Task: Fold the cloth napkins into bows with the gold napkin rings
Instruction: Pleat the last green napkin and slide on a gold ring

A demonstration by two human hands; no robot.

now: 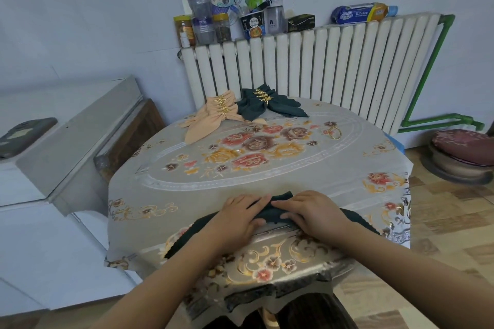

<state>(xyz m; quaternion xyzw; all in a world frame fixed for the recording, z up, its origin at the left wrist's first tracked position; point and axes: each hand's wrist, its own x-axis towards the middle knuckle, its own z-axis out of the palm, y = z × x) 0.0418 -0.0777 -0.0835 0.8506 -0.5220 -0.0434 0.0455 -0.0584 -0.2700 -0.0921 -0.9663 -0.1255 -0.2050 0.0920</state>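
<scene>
- Far left of the frame: a white cabinet (80, 125) stands beside the table, with a dark flat object (25, 133) lying on top of it.
- Upper centre-left: a stack of peach napkins (213, 117), already gathered with gold rings, lies at the far edge of the table (149, 195).
- Just right of that stack and touching it: a stack of dark green napkins (270, 105), also ringed in gold.
- Lower centre-left: the left hand (236, 218) lies palm down on a dark green napkin (275, 212) at the near edge of the table, fingers spread flat and pressing the cloth, thumb tucked against the folded edge.
- Lower centre: this napkin is folded into a long narrow band running across the frame; its ends show beyond both wrists.
- Lower centre-right: the right hand (311, 212) lies flat on the same band, fingers extended and pressing down. The fingertips of the two hands nearly meet over the middle of the cloth.
- Centre-right: one loose gold ring (334, 133) lies on the flowered tablecloth, well apart from the hands.
- Upper right: a white radiator (334, 67) stands behind the table, with jars and packets on its top.
</scene>
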